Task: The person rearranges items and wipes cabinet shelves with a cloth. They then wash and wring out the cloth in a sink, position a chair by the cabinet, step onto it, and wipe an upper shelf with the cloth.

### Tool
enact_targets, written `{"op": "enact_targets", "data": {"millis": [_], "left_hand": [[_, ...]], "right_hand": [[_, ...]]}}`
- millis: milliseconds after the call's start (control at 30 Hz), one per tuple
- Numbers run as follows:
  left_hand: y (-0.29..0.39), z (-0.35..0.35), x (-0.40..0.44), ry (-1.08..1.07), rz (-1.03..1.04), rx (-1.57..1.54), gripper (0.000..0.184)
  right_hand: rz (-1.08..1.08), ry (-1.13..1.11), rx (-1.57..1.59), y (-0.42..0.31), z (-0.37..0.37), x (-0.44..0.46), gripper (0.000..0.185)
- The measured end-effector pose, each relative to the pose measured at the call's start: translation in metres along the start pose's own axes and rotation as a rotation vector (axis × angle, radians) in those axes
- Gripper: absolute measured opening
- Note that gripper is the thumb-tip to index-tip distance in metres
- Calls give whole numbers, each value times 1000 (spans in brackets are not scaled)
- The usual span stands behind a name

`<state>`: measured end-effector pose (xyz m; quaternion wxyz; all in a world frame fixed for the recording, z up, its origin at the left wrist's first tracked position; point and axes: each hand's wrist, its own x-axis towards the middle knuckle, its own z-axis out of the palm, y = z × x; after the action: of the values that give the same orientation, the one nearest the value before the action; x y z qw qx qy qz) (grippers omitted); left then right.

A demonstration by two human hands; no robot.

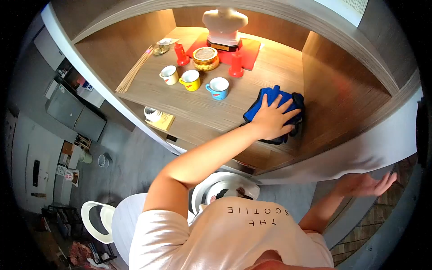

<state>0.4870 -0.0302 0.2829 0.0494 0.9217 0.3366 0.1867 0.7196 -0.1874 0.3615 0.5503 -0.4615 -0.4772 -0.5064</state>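
My left hand [271, 118] lies flat with spread fingers on a folded blue and black fabric item [254, 109], which looks like a pair of gloves. The item rests at the right end of a lit wooden shelf [189, 105]. My right hand [366, 184] is off to the right, below the cabinet's side, slightly blurred, with fingers stretched out and nothing visible in it. To the left of the fabric item stand a blue mug [218, 89], a yellow mug [190, 81] and a cream mug [169, 75].
Behind the mugs are two red candle-like objects [236, 64] [181, 55], a gold pot [205, 59] and a white bust [224, 27]. Thin sticks [135, 72] lie at the left. A yellow box [162, 122] sits lower down. White chairs [92, 220] stand on the floor.
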Motion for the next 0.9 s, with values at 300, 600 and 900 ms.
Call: {"op": "enact_targets", "data": {"millis": [300, 600, 900], "left_hand": [[-13, -71, -142, 928, -270, -281, 25], [-19, -46, -217, 1018, -585, -561, 16], [-14, -31, -202, 964, -507, -697, 16]], "right_hand": [[102, -1117, 225, -160, 98, -47, 67], [-90, -1349, 132, -164, 95, -87, 60], [-380, -1069, 645, -237, 70, -91, 49]]}}
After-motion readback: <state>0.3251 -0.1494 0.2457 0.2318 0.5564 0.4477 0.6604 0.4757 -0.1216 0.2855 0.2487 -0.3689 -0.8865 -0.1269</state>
